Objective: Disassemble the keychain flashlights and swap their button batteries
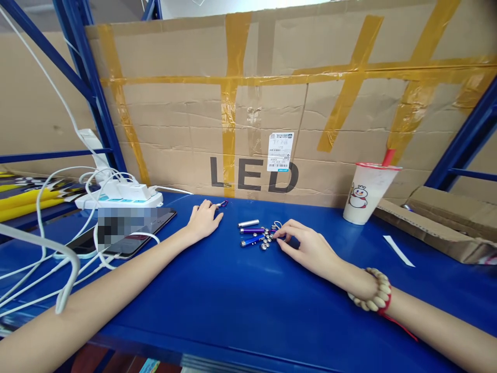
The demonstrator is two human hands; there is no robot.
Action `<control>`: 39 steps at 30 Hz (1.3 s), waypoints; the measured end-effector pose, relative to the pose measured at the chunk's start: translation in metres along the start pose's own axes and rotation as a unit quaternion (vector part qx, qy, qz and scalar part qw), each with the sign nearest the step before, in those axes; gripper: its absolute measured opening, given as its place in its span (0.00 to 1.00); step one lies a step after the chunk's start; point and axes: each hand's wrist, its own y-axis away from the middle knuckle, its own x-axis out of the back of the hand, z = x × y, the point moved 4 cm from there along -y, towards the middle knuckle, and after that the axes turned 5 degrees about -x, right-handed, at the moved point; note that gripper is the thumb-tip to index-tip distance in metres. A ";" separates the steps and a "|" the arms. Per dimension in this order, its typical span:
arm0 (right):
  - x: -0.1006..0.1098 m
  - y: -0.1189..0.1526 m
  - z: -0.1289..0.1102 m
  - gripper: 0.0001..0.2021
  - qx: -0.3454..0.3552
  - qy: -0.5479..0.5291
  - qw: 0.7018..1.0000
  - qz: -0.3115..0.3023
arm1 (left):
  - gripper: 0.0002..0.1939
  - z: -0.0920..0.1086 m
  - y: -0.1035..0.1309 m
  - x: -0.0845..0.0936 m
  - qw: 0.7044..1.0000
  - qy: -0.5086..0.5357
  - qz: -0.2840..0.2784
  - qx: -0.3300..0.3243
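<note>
My left hand point(204, 220) lies palm down on the blue shelf point(202, 300), its fingers and thumb spread. Right by its fingertips is a small metal and purple piece point(222, 203), partly hidden. In the middle lie a silver tube point(248, 224), a purple mini flashlight point(251, 231) and a blue mini flashlight point(252, 241). Several button cells point(266, 240) are scattered at their right ends. My right hand point(308, 246) reaches in from the right, thumb and fingertips drawn close together at the cells. What its fingertips pinch, if anything, is too small to make out. Near its index finger is a metal ring point(277, 225).
A drink cup point(367, 194) with a red straw stands at right, near an open cardboard box point(435, 233) and a white strip point(398, 250). Phones point(132, 243), white cables and a power strip point(120, 197) crowd the left. A large carton point(186, 119) closes off the back.
</note>
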 end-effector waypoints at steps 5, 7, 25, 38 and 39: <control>0.001 0.000 -0.002 0.09 0.006 0.009 1.000 0.003 | 0.19 0.004 0.001 0.004 1.000 -0.011 0.010 -0.007; 0.001 0.000 -0.002 0.09 0.006 0.013 1.000 0.004 | 0.18 0.004 0.001 0.003 1.000 -0.010 0.014 -0.003; 0.001 -0.002 -0.001 0.09 0.044 0.004 0.999 0.005 | 0.12 0.008 0.002 0.006 1.000 0.006 -0.018 -0.014; 0.002 -0.005 0.005 0.10 -0.015 -0.057 0.998 0.023 | 0.12 0.013 0.006 0.005 0.999 0.001 -0.034 0.000; 0.002 -0.005 0.005 0.11 -0.014 -0.054 0.998 0.020 | 0.13 0.013 0.006 0.005 0.999 -0.002 -0.034 0.003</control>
